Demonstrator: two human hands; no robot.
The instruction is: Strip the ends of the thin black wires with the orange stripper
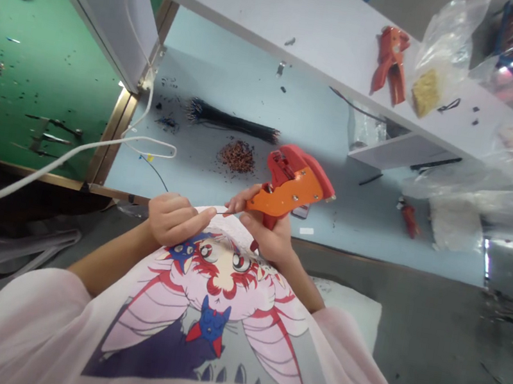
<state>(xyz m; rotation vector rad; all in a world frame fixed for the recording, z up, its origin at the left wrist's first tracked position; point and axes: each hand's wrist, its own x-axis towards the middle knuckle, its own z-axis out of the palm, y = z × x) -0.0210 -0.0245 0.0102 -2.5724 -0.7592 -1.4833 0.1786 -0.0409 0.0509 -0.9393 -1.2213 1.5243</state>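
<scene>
My right hand [263, 229] grips the handle of an orange-red automatic wire stripper [293, 183], held up with its jaws pointing away from me. My left hand [174, 219] is closed in a pinch on a thin dark wire [221, 213]. The wire runs from those fingertips toward the lower end of the stripper, and its far end is hidden by my right fingers. The two hands are close together above the edge of a pale blue workbench [201, 47].
On the bench lie a bundle of black wires [233, 120] and a heap of small copper-coloured bits [237, 156]. A white shelf [284, 15] above holds a second orange stripper [391, 64] and plastic bags [447, 47]. A white cable [61, 161] crosses at left, beside a green mat [47, 68].
</scene>
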